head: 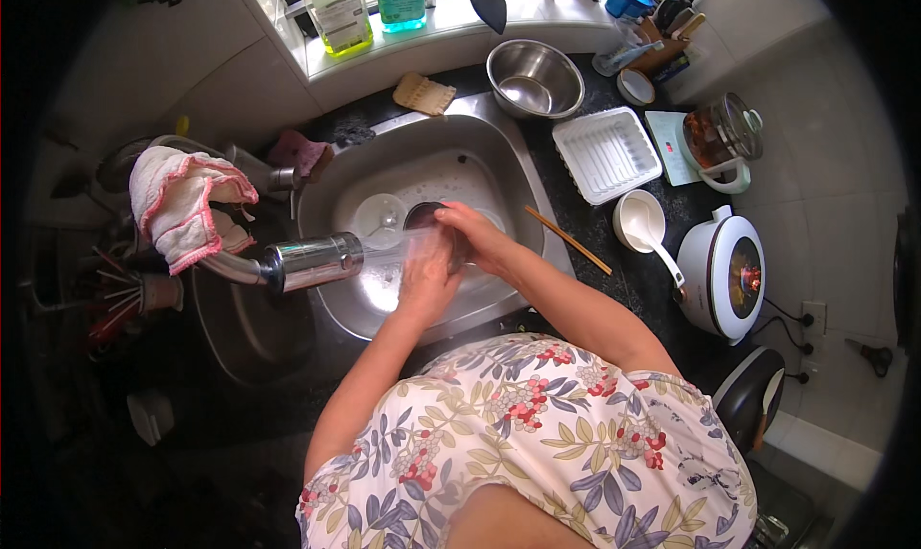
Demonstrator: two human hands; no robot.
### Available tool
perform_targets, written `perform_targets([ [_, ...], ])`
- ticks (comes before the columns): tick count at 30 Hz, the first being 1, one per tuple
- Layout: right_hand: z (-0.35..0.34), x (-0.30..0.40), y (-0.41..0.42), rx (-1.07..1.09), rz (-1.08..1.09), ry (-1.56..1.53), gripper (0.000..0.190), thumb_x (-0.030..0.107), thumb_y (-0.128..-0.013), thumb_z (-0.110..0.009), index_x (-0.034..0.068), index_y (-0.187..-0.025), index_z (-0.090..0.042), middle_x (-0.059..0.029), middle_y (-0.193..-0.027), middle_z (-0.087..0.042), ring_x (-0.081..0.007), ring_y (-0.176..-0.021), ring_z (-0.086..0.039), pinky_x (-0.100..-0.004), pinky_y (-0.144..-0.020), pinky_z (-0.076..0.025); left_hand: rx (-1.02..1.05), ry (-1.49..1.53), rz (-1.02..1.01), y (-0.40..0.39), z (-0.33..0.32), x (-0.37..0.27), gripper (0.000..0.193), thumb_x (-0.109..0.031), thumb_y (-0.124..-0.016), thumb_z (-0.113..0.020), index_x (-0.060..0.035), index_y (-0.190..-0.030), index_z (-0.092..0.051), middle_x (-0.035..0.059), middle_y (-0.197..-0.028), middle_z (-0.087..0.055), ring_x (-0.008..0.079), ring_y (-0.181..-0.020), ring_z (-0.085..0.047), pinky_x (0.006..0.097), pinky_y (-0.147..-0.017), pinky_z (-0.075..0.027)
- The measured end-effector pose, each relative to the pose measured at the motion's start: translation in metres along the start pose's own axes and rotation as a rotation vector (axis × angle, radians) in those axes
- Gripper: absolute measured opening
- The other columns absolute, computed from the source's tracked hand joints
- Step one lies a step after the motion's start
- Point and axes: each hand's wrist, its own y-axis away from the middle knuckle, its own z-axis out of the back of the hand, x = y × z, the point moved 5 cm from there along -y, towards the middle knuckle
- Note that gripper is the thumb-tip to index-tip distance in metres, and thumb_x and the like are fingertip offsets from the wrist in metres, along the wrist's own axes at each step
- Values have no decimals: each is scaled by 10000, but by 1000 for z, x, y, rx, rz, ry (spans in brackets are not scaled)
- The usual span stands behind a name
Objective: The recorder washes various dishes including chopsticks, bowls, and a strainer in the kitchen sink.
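Both my hands are over the steel sink [475, 139], under water running from the faucet head [316, 261]. My right hand [471, 232] grips the rim of a dark bowl [426, 215], which is tilted and partly hidden by the hands. My left hand [429, 265] is blurred and lies against the bowl, in the stream; whether it grips the bowl I cannot tell. Left of the bowl, a translucent round dish [380, 220] lies in the sink. Another pale round thing, partly covered by my right hand, lies on the sink floor.
Chopsticks [568, 240], a white plastic tray [606, 155], a steel bowl [535, 79], a white bowl with a spoon [638, 222] and an electric cooker [723, 276] stand right of the sink. A cloth [191, 204] hangs over the faucet neck. A glass kettle [723, 135] is farther right.
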Motion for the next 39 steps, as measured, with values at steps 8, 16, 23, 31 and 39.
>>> perform_targets([
  [8, -2, 7, -6, 67, 151, -187, 435, 310, -857, -632, 78, -1201, -502, -57, -1103, -575, -153, -1016, -559, -333, -885, -467, 174, 184, 35, 2, 6, 2, 583, -54, -791, -634, -2, -1336, -431, 204, -1338, -472, 373, -1200, -477, 452, -1022, -371],
  [16, -6, 6, -4, 112, 156, -217, 408, 289, -889, -591, 92, -1227, -472, -59, -1100, -564, -166, -1013, -559, -329, -883, -472, 19, -59, -54, -11, 25, -7, 463, -78, -787, -646, 8, -1228, -531, 214, -1283, -508, 370, -1195, -483, 440, -1001, -385],
  [23, 5, 22, -4, 85, 274, -145, 457, 276, -876, -602, 89, -1265, -450, -57, -1096, -554, -154, -963, -562, -306, -800, -496, -257, -57, -118, -3, 45, -4, 400, -116, -843, -614, 18, -1211, -532, 172, -1291, -517, 336, -1189, -501, 415, -1002, -383],
  [31, -17, 12, 4, 17, 394, 303, 530, 297, -859, -641, 68, -1298, -451, -77, -1077, -544, -134, -958, -526, -270, -815, -449, -290, 1378, 997, 19, -47, 116, 312, -183, -897, -566, -65, -1183, -528, 82, -1108, -575, 210, -971, -582, 359, -827, -487],
  [39, -17, 38, 27, -42, 667, 584, 590, 258, -807, -656, 60, -1319, -439, -146, -1251, -502, -244, -1174, -477, -333, -999, -362, 226, 1911, 991, -2, -51, 16, 416, -356, -931, -568, -195, -1297, -457, -19, -1273, -482, 176, -1098, -536, 358, -930, -457],
])
